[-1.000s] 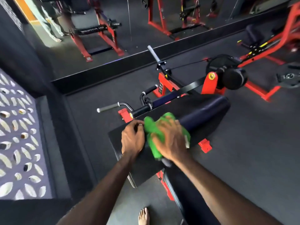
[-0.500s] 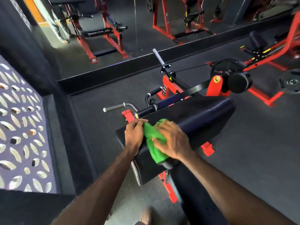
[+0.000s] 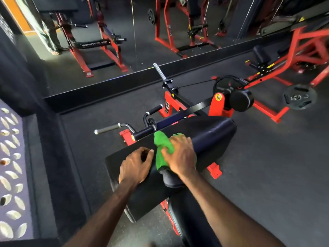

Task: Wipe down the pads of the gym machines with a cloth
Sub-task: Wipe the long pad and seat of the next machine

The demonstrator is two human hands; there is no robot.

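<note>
The black arm pad [image 3: 204,138] of a red curl machine slopes toward me at centre frame. A bunched green cloth [image 3: 161,150] lies on its upper part, its top reaching toward the black handle bar [image 3: 142,134]. My right hand [image 3: 181,155] holds the cloth down on the pad, fingers curved over it. My left hand [image 3: 135,165] rests on the pad's flat face just left of the cloth, fingers loosely curled and holding nothing.
The machine's seat pad [image 3: 192,221] is below my arms. A round roller pad [image 3: 241,102] and a weight plate [image 3: 299,98] sit at the right. A mirror wall [image 3: 106,50] runs behind, and a patterned panel [image 3: 12,157] stands at the left.
My left hand has slid down from the pad's top edge onto its flat face. My right hand has shifted the cloth across the pad, with its top now nearer the handle bar.
</note>
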